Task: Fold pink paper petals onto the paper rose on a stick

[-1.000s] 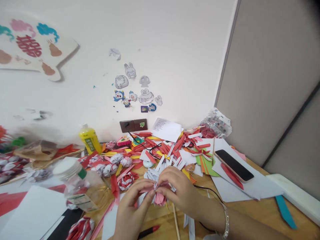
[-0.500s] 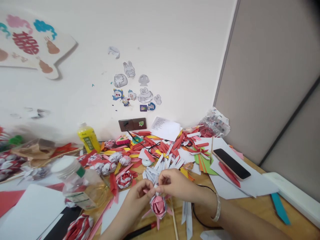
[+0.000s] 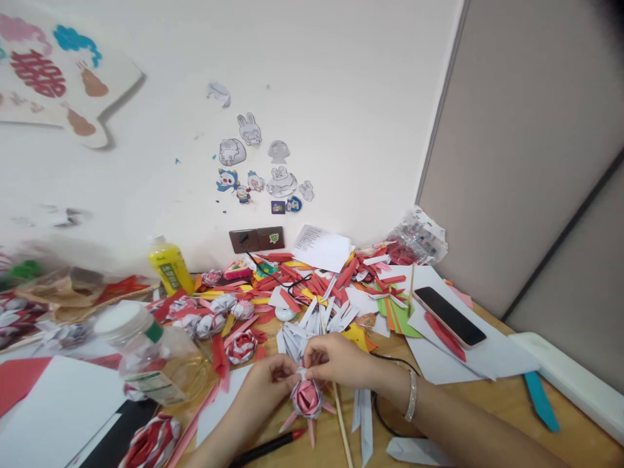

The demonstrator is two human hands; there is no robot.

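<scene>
A pink and white folded-paper flower (image 3: 308,398) is between my two hands, its pointed pink strips spreading out below and to the sides. My left hand (image 3: 273,380) pinches its far left edge, fingers closed. At the top of the flower, my right hand (image 3: 329,359) pinches a white paper piece (image 3: 301,372), with thumb and finger pressed together. The fingertips of both hands nearly meet there and partly hide the flower's far side. Just right of the flower lies a thin wooden stick (image 3: 342,426). A black marker with a red end (image 3: 268,447) rests in front of it.
Folded paper strips (image 3: 336,286) in red, white and yellow heap up behind my hands. To the left are a clear plastic jar (image 3: 160,364), a yellow bottle (image 3: 170,265) and a red-white paper flower (image 3: 150,442). A phone (image 3: 451,316) lies on paper sheets at the right.
Both hands stay at the flower, their pinching fingers shifting slightly at its top edge. The whole view has moved a little, so the surroundings appear slightly further left.
</scene>
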